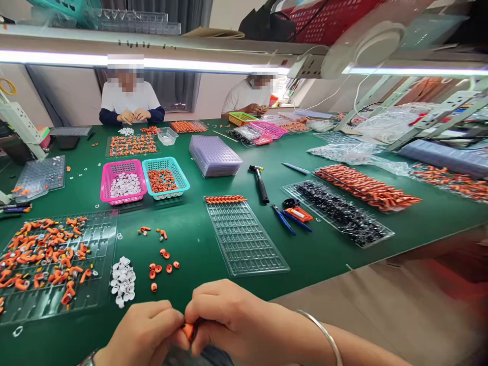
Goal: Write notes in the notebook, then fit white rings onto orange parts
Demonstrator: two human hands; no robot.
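Note:
Low at the table's near edge, my left hand (143, 330) and my right hand (236, 320) meet, fingers closed in a pinch on a small orange plastic part (188, 331). Fingers cover most of it, so its full shape is hidden. Just beyond my left hand lies a pile of white round caps (123, 282), with several loose orange caps (158, 268) beside it. A transparent slotted tray (247, 239) lies past my right hand, a row of orange parts (226, 199) along its far end. To the left, another tray (109, 244) carries scattered orange bent parts (49, 249).
Pink (104, 185) and turquoise (185, 187) baskets stand mid-table beside stacked trays (215, 155). A hammer (260, 185), pliers (284, 219) and trays of black parts (339, 211) and orange parts (366, 185) lie right. Two people sit opposite. A lit shelf (213, 46) spans overhead.

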